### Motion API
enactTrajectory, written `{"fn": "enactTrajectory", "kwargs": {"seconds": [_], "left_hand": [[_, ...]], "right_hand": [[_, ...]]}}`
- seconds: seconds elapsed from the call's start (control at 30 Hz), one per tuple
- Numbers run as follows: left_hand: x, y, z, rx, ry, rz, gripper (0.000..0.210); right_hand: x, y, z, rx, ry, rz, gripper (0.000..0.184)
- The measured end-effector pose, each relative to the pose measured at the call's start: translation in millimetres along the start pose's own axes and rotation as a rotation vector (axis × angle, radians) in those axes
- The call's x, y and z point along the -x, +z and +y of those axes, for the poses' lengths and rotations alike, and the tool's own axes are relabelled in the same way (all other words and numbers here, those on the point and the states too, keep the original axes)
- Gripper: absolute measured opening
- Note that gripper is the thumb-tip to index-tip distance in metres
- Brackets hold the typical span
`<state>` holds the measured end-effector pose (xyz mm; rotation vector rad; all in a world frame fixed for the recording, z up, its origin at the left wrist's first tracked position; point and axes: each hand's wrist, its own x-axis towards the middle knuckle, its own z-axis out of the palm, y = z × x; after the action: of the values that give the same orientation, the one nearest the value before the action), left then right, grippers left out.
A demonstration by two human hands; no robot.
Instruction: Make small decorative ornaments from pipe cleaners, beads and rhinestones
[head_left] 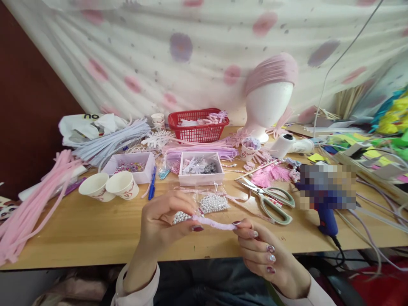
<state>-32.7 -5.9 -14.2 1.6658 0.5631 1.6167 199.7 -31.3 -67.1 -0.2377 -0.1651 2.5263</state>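
Note:
Between my two hands stretches a short pale lilac pipe cleaner (215, 223), just above the front of the wooden table. My left hand (170, 216) pinches one end between thumb and fingertips. The other end sits in the pinch of my right hand (259, 244), whose remaining fingers are curled in. Behind the pipe cleaner lies a clear bag of silvery pearl beads (213, 204), partly covered by my left hand. Scissors with pale green handles (270, 197) rest beyond my right hand, and a blue pen (152, 183) lies beyond my left.
Two paper cups (123, 185) and pink pipe cleaners (41, 204) lie at left. White boxes (201, 179) of beads, a red basket (199, 134) and a foam head (269, 104) stand behind. A blue glue gun (327, 216), partly pixelated, and its cord are at right.

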Motion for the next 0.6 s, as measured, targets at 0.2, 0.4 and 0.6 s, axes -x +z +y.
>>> {"fn": "enactTrajectory", "kwargs": {"seconds": [0.2,0.4,0.6], "left_hand": [[5.4,-8.6,0.1,0.033,-0.108,0.018,0.012],[7.3,10.2,-15.5,0.244,-0.323,0.284,0.010],[8.3,68.0,-19.9,0.725,-0.611,0.561,0.038]], "right_hand": [[5.8,-5.0,-7.9,0.088,0.103,-0.071,0.046],[1.5,4.3,-0.8,0.273,-0.010,0.001,0.039],[-19.4,20.8,21.9,0.936,-0.387,0.329,0.042]]}}
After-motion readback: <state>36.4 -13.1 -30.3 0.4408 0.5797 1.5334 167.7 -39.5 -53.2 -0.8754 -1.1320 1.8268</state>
